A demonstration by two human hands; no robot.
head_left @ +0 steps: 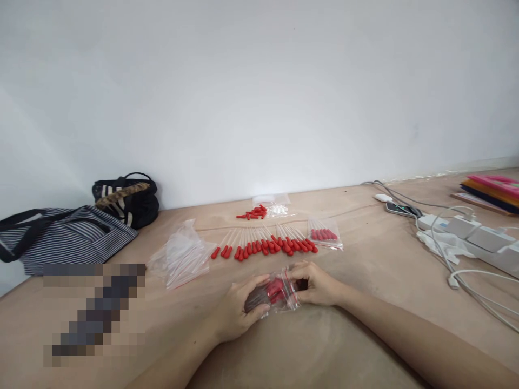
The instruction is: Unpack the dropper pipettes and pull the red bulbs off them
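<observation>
Between my two hands is a clear zip bag (279, 292) with red-bulbed droppers inside, its zip edge towards the right. My left hand (239, 308) grips the bag's left end, thumb below and fingers above. At the zip edge, my right hand (318, 283) pinches the plastic with curled fingers. Just beyond lies a row of droppers (259, 246) with red bulbs and thin clear stems pointing away. A filled zip bag (324, 234) of droppers lies at the row's right end. Left of the row sits a pile of zip bags (184, 259).
Farther back are loose red bulbs (253, 213) beside clear tubes (278, 210). A striped bag (81, 237) and a black bag (138, 202) stand at left, near a pixelated patch (95, 316). Power strips (478, 232), cables and folders (494, 189) occupy the right side.
</observation>
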